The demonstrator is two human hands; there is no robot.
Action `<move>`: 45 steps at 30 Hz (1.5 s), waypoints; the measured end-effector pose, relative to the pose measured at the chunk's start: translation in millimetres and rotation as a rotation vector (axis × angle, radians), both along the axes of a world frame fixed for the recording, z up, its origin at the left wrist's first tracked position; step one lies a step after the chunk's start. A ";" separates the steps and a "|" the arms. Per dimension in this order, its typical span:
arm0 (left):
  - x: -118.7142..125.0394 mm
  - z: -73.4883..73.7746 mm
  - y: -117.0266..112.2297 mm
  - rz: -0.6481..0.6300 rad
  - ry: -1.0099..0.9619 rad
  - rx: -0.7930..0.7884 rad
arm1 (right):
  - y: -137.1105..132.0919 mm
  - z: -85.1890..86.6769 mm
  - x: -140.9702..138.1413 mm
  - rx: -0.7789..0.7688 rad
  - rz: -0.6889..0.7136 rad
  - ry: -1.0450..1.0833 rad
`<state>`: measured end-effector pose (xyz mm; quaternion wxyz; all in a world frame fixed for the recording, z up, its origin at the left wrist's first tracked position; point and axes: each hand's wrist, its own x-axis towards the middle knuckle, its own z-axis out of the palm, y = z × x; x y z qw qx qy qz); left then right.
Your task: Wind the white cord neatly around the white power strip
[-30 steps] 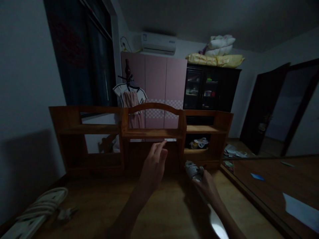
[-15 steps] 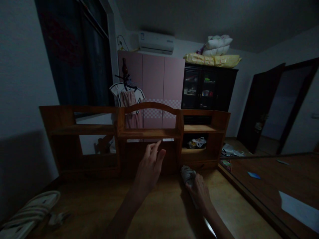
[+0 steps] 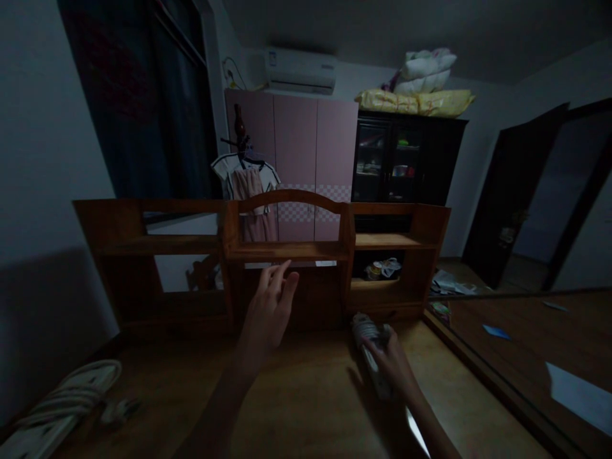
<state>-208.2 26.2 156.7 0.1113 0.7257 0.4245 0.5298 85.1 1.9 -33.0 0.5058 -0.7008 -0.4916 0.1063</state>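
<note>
My right hand (image 3: 389, 360) grips a long pale power strip (image 3: 377, 376) with its cord wound around the far end, just over the wooden desktop (image 3: 306, 395). Its thumb lies along the strip's left side. Raised in the middle, my left hand (image 3: 268, 309) holds nothing; its fingers are apart and point forward at the shelf unit. On the desktop at the lower left lies a second power strip (image 3: 52, 414), wrapped in its own cord, with what looks like its plug (image 3: 117, 411) beside it. The room is dim.
A wooden shelf unit (image 3: 287, 252) spans the desk's back edge; a plastic bag (image 3: 389, 268) shows through its right opening. To the right, a lower brown surface holds a white sheet (image 3: 581, 395) and a blue card (image 3: 496, 332). A wall (image 3: 38, 280) borders the left.
My left hand has shifted left. My right hand still holds the power strip, whose body shows more now. The camera's view has shifted slightly.
</note>
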 end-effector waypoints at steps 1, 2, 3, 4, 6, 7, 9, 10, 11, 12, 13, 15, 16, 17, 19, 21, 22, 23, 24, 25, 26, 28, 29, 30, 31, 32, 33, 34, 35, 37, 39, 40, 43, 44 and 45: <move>-1.5 0.1 1.1 0.010 -0.007 0.005 | 0.8 1.2 2.5 -0.013 -0.008 0.045; -2.8 0.3 2.2 0.017 -0.012 0.008 | 1.3 2.1 5.0 -0.035 -0.029 0.078; -3.8 0.4 3.2 0.023 -0.014 0.009 | 1.6 2.4 7.5 -0.057 -0.054 0.102; -4.6 0.4 4.0 0.028 -0.013 0.010 | 1.8 2.1 10.0 -0.066 -0.079 0.124; -5.6 0.5 5.5 0.035 -0.006 0.015 | 2.5 -0.5 14.9 -0.068 -0.108 0.143; -5.9 0.6 6.2 0.037 -0.001 0.019 | 3.2 -2.7 17.3 -0.067 -0.115 0.139; -6.2 0.7 7.4 0.042 0.003 0.024 | 5.5 -8.5 22.1 -0.074 -0.134 0.112; -6.3 0.9 7.9 0.044 0.003 0.024 | 7.0 -11.9 24.4 -0.083 -0.148 0.092; -6.4 1.2 8.2 0.045 0.001 0.022 | 8.6 -15.3 26.6 -0.090 -0.163 0.067; -6.5 1.5 8.3 0.047 0.000 0.020 | 10.1 -18.6 28.6 -0.095 -0.177 0.036; -6.7 1.9 8.2 0.047 -0.001 0.021 | 11.4 -21.6 30.4 -0.098 -0.188 0.002; -7.1 2.8 7.8 0.047 -0.003 0.024 | 13.0 -26.1 33.7 -0.103 -0.205 -0.078; -7.3 3.2 7.6 0.047 -0.003 0.024 | 13.3 -27.5 35.2 -0.109 -0.209 -0.122; -7.5 3.4 7.4 0.047 -0.002 0.021 | 13.2 -28.2 36.6 -0.122 -0.213 -0.169; -7.7 3.2 7.5 0.048 -0.004 0.020 | 12.2 -28.6 39.1 -0.161 -0.233 -0.268; -7.9 2.4 8.1 0.048 -0.005 0.025 | 10.5 -29.0 40.7 -0.205 -0.279 -0.380; -7.9 1.9 8.6 0.048 -0.007 0.030 | 9.4 -29.7 41.0 -0.219 -0.300 -0.442; -7.8 1.5 9.1 0.048 -0.007 0.035 | 8.4 -30.6 40.8 -0.226 -0.314 -0.505; -7.7 1.3 9.5 0.047 -0.007 0.041 | 7.4 -31.7 40.1 -0.227 -0.317 -0.562; -7.6 1.5 9.8 0.047 -0.010 0.049 | 6.5 -32.5 38.9 -0.224 -0.304 -0.609; -7.5 2.1 9.9 0.049 -0.016 0.060 | 5.8 -32.7 37.1 -0.218 -0.278 -0.644; -7.2 4.2 9.3 0.049 -0.030 0.090 | 5.7 -29.4 32.4 -0.198 -0.241 -0.667; -7.0 5.5 8.6 0.048 -0.038 0.106 | 6.7 -25.5 29.8 -0.180 -0.237 -0.668; -6.9 6.9 7.6 0.045 -0.047 0.120 | 8.4 -20.1 27.0 -0.158 -0.242 -0.673; -6.7 8.1 6.5 0.041 -0.053 0.132 | 10.9 -13.5 24.2 -0.135 -0.257 -0.683; -6.5 9.1 5.3 0.036 -0.057 0.141 | 14.2 -6.4 21.4 -0.120 -0.271 -0.697; -6.3 9.8 4.2 0.033 -0.058 0.147 | 18.2 0.6 18.4 -0.127 -0.272 -0.705; -6.0 10.1 3.3 0.030 -0.057 0.149 | 22.5 6.8 15.4 -0.154 -0.258 -0.704; -5.8 10.1 2.6 0.027 -0.053 0.148 | 27.1 11.4 12.1 -0.196 -0.238 -0.689; -5.5 9.5 1.8 0.022 -0.041 0.140 | 36.1 15.1 5.1 -0.278 -0.200 -0.654; -5.7 8.7 1.5 0.015 -0.023 0.125 | 43.3 11.9 -2.2 -0.311 -0.188 -0.650; -6.0 8.4 1.3 0.013 -0.013 0.116 | 46.1 8.7 -5.6 -0.308 -0.193 -0.657; -6.5 7.5 0.2 0.015 0.011 0.099 | 50.5 -1.2 -13.4 -0.297 -0.207 -0.673; -6.2 7.2 -0.3 0.016 0.016 0.100 | 50.9 -3.5 -14.9 -0.288 -0.211 -0.677; -5.8 6.7 -0.7 0.015 0.020 0.099 | 50.9 -5.1 -16.0 -0.278 -0.212 -0.680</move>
